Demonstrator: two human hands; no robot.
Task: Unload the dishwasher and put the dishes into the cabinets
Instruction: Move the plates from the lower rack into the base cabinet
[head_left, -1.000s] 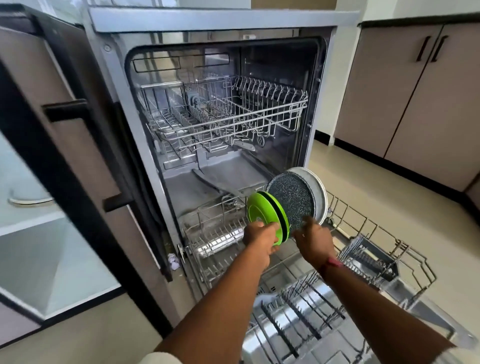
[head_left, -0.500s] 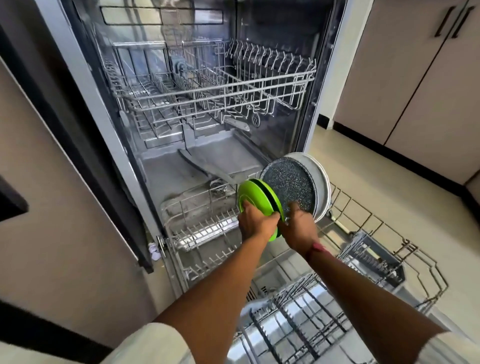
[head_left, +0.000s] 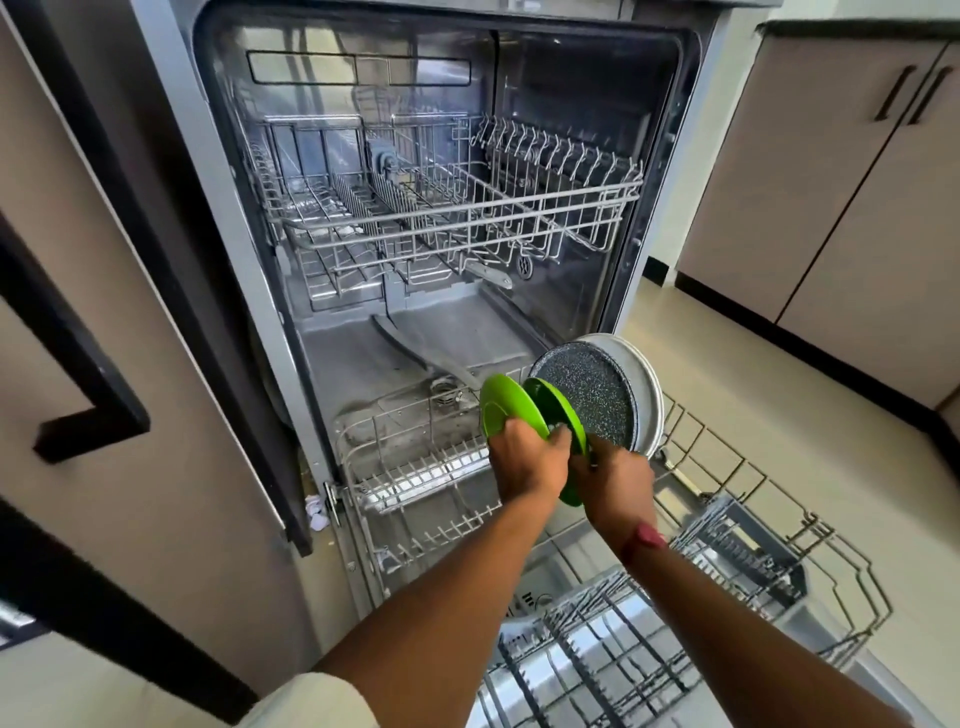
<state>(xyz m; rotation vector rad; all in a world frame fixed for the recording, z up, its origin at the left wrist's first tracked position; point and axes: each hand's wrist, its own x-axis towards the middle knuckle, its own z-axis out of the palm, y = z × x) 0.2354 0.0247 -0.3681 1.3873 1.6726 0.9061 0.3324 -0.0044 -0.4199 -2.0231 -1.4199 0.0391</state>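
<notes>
Several plates stand on edge at the back of the pulled-out lower rack of the open dishwasher. My left hand grips the lower rim of the front green plate and tilts it left, away from the others. My right hand holds the lower edge of the second green plate. Right behind that stands a dark speckled plate, then white plates. My hands hide the plates' bottom edges.
The upper rack is pushed in and holds no dishes. A cutlery basket sits at the right of the lower rack. Brown cabinet panels stand close on the left. Closed cabinets line the right wall across bare floor.
The front green plate has come apart from the second green plate, leaning left in my left hand. My right hand stays at the stack's lower edge. My view has shifted closer to the dishwasher.
</notes>
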